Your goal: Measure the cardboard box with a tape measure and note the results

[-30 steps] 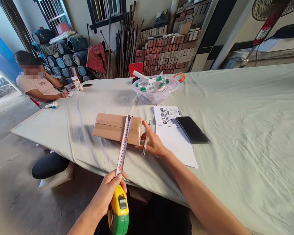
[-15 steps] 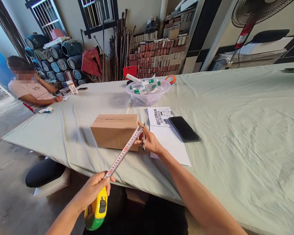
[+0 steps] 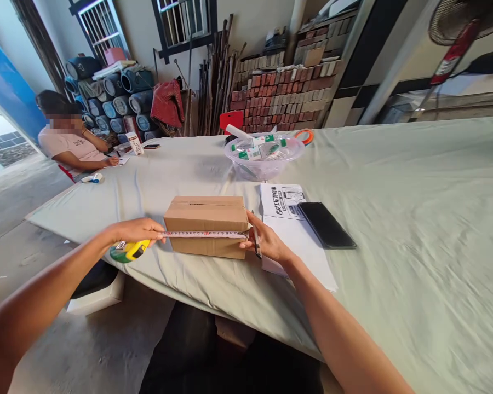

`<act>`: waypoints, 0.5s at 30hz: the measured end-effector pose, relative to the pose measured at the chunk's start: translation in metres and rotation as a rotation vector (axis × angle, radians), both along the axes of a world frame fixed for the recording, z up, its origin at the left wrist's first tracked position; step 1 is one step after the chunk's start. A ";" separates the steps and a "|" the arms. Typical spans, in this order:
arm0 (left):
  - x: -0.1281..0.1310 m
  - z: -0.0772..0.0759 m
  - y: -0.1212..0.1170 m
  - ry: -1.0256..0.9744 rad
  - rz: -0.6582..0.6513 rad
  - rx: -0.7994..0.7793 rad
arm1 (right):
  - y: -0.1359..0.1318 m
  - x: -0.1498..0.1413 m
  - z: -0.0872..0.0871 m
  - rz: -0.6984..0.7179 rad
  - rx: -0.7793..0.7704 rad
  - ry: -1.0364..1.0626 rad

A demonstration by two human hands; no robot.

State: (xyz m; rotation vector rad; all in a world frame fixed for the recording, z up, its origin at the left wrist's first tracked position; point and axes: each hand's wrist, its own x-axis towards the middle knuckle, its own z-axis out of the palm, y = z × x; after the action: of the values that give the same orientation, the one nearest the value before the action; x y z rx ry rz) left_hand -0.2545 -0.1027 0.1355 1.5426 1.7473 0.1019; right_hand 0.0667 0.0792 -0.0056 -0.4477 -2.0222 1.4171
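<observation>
A closed cardboard box (image 3: 207, 210) sits on the cloth-covered table. The white blade of a tape measure (image 3: 205, 234) runs level along the box's near side. My left hand (image 3: 136, 230) is closed on the blade just off the box's left end, with the yellow and green case (image 3: 129, 250) hanging below the fingers. At the right end, my right hand (image 3: 268, 241) pinches the tip of the blade against the box corner. A dark, slim pen-like object (image 3: 257, 242) is also held in the right hand, partly hidden by the fingers.
Printed paper (image 3: 296, 257) and a black phone (image 3: 327, 225) lie right of the box. Behind stands a clear basin (image 3: 254, 171) of plastic bottles, beside an orange tape roll (image 3: 304, 137). A person (image 3: 76, 142) sits at the table's far left end.
My left hand has swung up and left with the tape case, bringing the slanted blade level along the box's near side. My right hand stays at the box's right end. The view has shifted slightly.
</observation>
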 end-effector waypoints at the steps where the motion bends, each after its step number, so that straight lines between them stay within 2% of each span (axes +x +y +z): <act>1: -0.005 0.004 0.006 0.017 -0.025 -0.015 | 0.000 0.000 -0.001 0.017 -0.001 -0.023; 4: -0.013 0.010 0.021 0.038 -0.043 -0.062 | 0.000 0.000 -0.002 0.035 -0.025 -0.069; 9: -0.019 0.008 0.032 0.033 -0.066 -0.054 | 0.000 0.002 0.000 0.027 -0.028 -0.101; 12: -0.020 0.006 0.028 0.017 -0.072 -0.061 | 0.000 0.001 -0.002 0.020 -0.021 -0.110; 15: -0.011 -0.003 0.012 -0.003 -0.076 -0.060 | 0.000 -0.002 -0.008 -0.034 -0.037 -0.059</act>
State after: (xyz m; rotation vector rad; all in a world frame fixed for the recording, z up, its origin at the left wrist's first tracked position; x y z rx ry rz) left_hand -0.2654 -0.0905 0.1324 1.5620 1.6721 0.0141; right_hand 0.0648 0.0791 -0.0140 -0.5436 -2.0281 1.4376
